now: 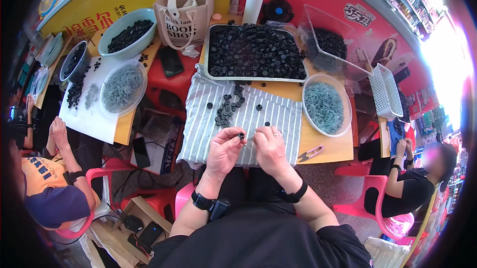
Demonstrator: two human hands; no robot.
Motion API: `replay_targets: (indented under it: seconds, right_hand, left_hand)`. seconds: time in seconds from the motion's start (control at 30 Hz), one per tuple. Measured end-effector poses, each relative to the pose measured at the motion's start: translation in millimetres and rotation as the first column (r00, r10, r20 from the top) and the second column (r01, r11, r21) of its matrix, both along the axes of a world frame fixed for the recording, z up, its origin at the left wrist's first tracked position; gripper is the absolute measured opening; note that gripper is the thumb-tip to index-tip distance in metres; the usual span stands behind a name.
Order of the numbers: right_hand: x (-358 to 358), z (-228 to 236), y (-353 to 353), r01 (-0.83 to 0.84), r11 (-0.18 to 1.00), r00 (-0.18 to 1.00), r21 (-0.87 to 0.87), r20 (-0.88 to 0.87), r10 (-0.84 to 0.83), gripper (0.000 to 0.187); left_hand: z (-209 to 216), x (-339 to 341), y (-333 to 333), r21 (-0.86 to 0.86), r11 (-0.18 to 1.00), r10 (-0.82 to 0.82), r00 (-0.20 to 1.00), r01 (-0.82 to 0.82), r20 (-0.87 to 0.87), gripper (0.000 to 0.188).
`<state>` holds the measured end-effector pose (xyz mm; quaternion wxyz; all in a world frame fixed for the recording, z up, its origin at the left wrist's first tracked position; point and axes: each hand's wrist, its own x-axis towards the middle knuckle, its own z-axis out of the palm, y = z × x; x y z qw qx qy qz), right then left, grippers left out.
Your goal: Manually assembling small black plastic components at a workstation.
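My left hand pinches a small round black cap between thumb and fingertips, its hollow side showing. Just to the right, my right hand has its thumb and fingers pressed together; whatever they hold is too small or hidden. Both hands hover over the near edge of a grey-and-white striped cloth. On that cloth lie a loose cluster of black caps and a few single ones. Beyond the cloth, a white-rimmed tray is heaped with black caps.
At right stand a round tub of bluish clear pieces and a pair of thread snips. Behind are a canvas bag, a white bottle and a clear bin. People sit at tables on both sides.
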<state>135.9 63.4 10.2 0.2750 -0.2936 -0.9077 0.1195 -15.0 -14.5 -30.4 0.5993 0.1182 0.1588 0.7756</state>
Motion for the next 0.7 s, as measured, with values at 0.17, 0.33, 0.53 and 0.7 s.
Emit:
replay_targets:
  seconds: [0.17,0.33,0.53,0.7]
  right_hand:
    - [37,0,21,0.008,0.789,0.801,-0.614,-0.468,-0.373,0.008]
    - [58,-8,38,-0.006,0.776,0.757,-0.631,-0.51,-0.409,0.007]
    - [47,-8,31,0.162,0.938,0.875,-0.305,-0.394,-0.28,0.01]
    - [48,-16,33,0.179,0.938,0.881,-0.296,-0.376,-0.287,0.01]
  left_hand:
    - [2,2,0,0.002,1.0,-0.006,1.0,0.006,-0.016,0.019]
    - [13,18,8,0.003,0.997,-0.076,0.997,0.076,0.006,0.018]
    - [0,27,19,-0.008,0.991,-0.132,0.991,0.132,0.004,0.02]
    - [-1,25,20,-0.002,0.986,-0.166,0.986,0.166,0.005,0.02]
